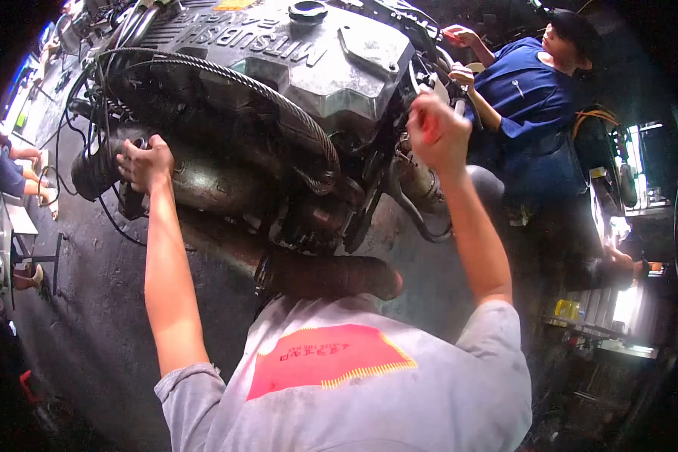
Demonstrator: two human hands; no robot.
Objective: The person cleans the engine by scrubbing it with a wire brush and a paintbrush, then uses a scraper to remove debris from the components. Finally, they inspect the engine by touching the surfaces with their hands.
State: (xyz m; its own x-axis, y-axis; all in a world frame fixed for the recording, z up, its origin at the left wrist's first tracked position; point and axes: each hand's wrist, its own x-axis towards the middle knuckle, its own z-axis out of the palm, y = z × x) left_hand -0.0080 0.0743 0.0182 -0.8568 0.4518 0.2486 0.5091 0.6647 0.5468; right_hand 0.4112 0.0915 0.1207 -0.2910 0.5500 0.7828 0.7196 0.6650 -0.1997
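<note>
A large engine (279,60) with "MITSUBISHI" on its grey cover hangs or stands before me; what bears it is not clear. My left hand (149,164) is at the engine's left end, fingers curled over a dark round part (94,169). My right hand (438,134) is raised beside the engine's right end, closed and smeared by motion; anything inside it is hidden. Across the engine's near side loops a thick steel wire rope (279,102). A dark pipe (331,277) juts out close to my shirt.
A co-worker in a navy shirt (531,90) stands at the right, both hands near the engine's far right end. Another person's legs (41,181) show at far left. Thin black cables (117,226) hang at the engine's left. A yellow item (567,309) sits on a right-hand shelf.
</note>
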